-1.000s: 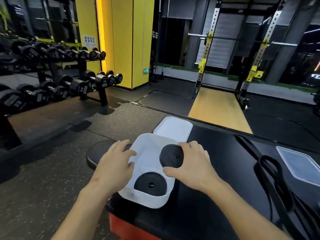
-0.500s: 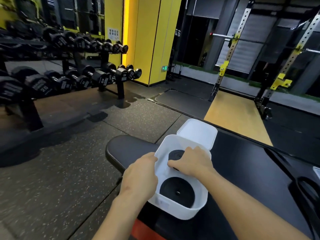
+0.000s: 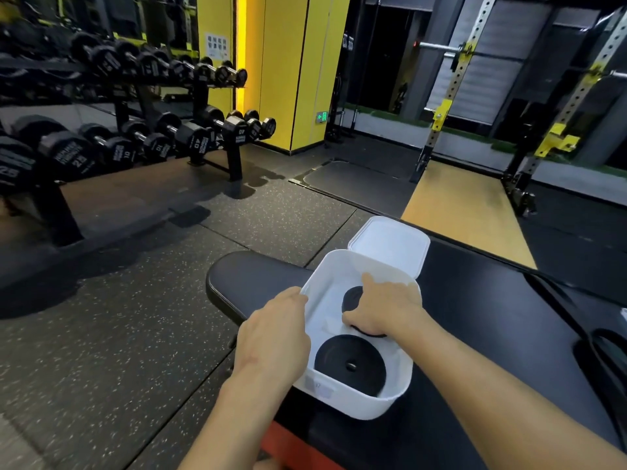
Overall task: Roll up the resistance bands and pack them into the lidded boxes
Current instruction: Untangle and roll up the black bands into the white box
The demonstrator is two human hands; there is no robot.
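Note:
A white lidded box (image 3: 342,400) stands on the black bench (image 3: 492,317), its hinged lid (image 3: 390,244) flipped open at the far side. One rolled black band (image 3: 351,362) lies flat in the near half of the box. My right hand (image 3: 385,308) reaches into the far half and grips a second rolled black band (image 3: 351,296) from above. My left hand (image 3: 271,337) holds the box's left rim, fingers curled over the edge. Unrolled black bands (image 3: 607,354) lie at the bench's right edge.
A round black pad (image 3: 251,283) juts out left of the box. Dumbbell racks (image 3: 142,144) line the left wall beyond speckled rubber floor. A yellow column (image 3: 288,69) and a squat rack (image 3: 441,113) stand farther back.
My right hand has lowered the second rolled band deeper into the box's far half. My left hand shifted onto the left rim. The camera view swung to the left.

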